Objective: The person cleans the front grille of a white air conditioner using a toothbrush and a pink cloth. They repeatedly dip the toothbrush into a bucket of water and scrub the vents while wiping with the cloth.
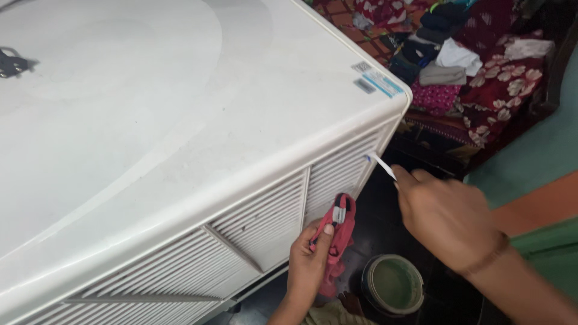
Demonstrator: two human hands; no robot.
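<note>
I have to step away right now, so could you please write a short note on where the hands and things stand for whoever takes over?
Left hand: holds a red cloth against the louvred grille of the white cooler.
Right hand: holds a thin white brush, its blue-tipped end at the slats near the cooler's right corner.
Below the hands, a green pot stands on the dark floor. Folded clothes lie on the bed behind.
Done: cannot tell how much of the grille is cleaned; the cooler's top shows dust marks.
Left: apparently the remaining slats and the top.
</note>
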